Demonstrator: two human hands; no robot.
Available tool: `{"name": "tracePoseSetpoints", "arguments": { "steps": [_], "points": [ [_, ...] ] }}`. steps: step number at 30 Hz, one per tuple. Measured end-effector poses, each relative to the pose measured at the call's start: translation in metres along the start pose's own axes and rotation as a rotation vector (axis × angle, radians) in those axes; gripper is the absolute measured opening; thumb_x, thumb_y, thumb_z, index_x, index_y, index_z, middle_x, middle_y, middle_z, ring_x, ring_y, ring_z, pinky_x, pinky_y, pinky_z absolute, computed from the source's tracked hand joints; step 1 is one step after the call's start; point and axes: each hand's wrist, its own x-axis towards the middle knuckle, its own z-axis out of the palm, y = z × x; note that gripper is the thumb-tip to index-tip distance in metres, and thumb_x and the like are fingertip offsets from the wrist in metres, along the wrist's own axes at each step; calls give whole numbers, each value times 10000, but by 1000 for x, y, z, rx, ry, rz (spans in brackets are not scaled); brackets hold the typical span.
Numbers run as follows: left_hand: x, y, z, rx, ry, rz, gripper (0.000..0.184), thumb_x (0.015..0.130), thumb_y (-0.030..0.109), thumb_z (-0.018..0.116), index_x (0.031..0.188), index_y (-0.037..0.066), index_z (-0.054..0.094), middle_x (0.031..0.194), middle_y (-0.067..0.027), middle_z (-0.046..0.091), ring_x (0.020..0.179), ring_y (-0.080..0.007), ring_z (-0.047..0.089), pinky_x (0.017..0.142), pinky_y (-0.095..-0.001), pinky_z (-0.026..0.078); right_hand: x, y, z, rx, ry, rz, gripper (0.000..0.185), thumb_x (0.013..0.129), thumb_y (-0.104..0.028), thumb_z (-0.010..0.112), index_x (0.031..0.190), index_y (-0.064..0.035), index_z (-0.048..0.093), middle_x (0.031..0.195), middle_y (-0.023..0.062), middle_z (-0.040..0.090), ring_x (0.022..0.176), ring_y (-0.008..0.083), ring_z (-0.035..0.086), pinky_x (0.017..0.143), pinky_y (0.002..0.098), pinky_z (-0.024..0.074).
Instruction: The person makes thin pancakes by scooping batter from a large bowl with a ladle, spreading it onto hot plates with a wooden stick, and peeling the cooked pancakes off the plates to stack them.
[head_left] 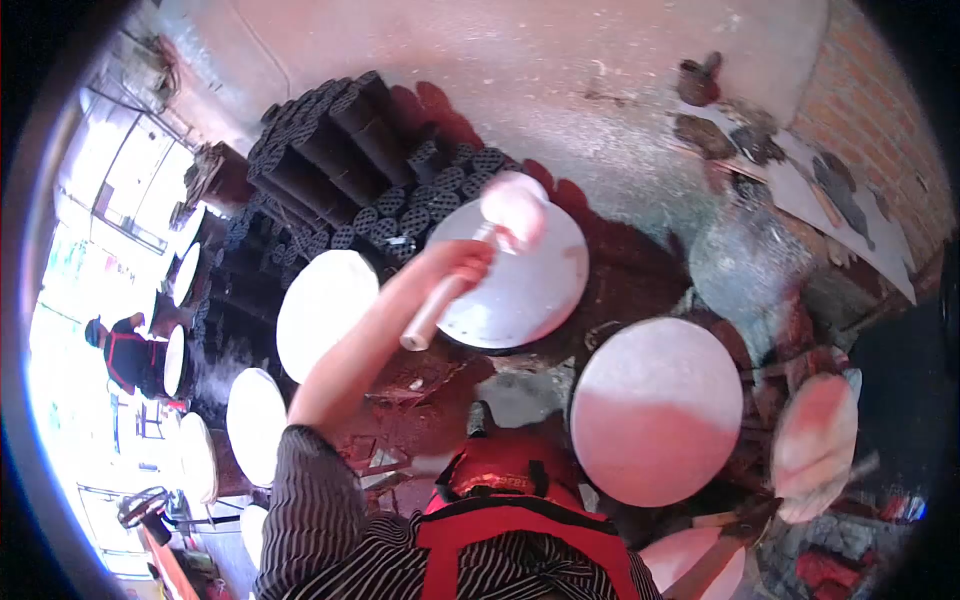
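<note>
A smooth, whitish cylindrical stick (pixel 428 320) is held in the left hand (pixel 468 266), over the large pale-grey round disc (pixel 535 295) in the middle of the scene. Its long axis is slanted from near left to far right; the bare butt end is pointed near and left, and the far end is directed toward a blurred, pinkish-white rounded mass (pixel 513 213), seen over the far part of the disc. The fingers of the left hand are wrapped closely round the stick, with a length of it left uncovered on the near side. By the right hand (pixel 750 522), a whitish round disc with a pink-lit face (pixel 815 440) is seen at the far right; the hand is dark and blurred, so whether its fingers are clenched, loose or grasping anything cannot be told. Between the two hands a big white round disc, half tinted red (pixel 655 410), is placed. To the left of the left forearm a bright white round disc (pixel 325 312) is seen, and beyond it black, perforated cylindrical briquettes (pixel 330 150) are stacked
</note>
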Motion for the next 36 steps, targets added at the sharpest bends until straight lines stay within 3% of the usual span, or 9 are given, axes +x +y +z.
{"name": "tracePoseSetpoints", "arguments": {
  "steps": [4,10,14,19,22,24,29,32,36],
  "points": [
    [115,12,-72,223,-124,-85,81,825,25,439,756,58,415,610,-13,393,412,-55,309,319,-167,259,-137,-67,53,26,-383,-43,430,804,-289,582,1142,-49,469,897,166,579,795,307,524,720,366,408],
    [205,36,-137,1631,404,1074,67,763,80,486,781,53,546,705,-111,557,675,-273,598,561,-408,465,-305,-152,145,4,-641,-245,479,832,-300,534,1236,-66,425,979,189,580,909,347,540,831,385,416],
    [181,71,-137,1663,477,1230,98,720,90,521,798,104,579,791,-117,549,725,-327,564,624,-433,452,-361,-288,153,-460,-751,-323,520,850,-292,514,1288,-44,379,1011,196,582,987,345,537,885,374,405],
    [149,100,-157,1568,539,1416,135,689,111,563,812,119,619,785,-100,546,753,-302,568,635,-419,466,-397,-253,227,45,-775,-129,443,858,-196,531,1261,-46,422,1042,139,566,839,189,543,746,292,424],
    [111,103,-177,1375,501,1272,154,675,127,580,820,98,626,782,-147,585,748,-330,581,652,-432,460,-395,-317,261,147,-716,-146,382,847,-240,563,1198,-101,502,814,65,577,596,132,521,532,247,427],
    [82,100,-194,1261,506,1140,179,682,143,577,834,57,613,720,-196,588,724,-373,578,659,-460,449,-393,-345,265,213,-903,294,373,845,-215,564,1202,-126,508,680,24,540,490,101,478,433,223,388],
    [33,63,-277,225,39,371,178,850,160,520,717,85,430,526,46,368,385,-58,341,331,-206,267,-380,-317,241,577,-994,739,381,837,-143,576,1214,-140,515,567,-27,457,392,47,382,344,204,322],
    [-1,38,-320,-293,-204,-29,231,886,156,486,690,124,368,516,68,319,380,-33,274,316,-172,215,-416,-249,231,538,-607,262,215,882,-257,503,1060,-184,600,514,-35,471,326,90,375,298,237,319],
    [-42,11,-325,-290,-138,59,195,865,192,537,731,113,419,509,64,331,403,-56,315,361,-198,270,-445,-271,244,863,-777,791,252,875,-214,523,1119,-190,578,474,-50,411,301,86,327,295,231,291]
  ]
}}
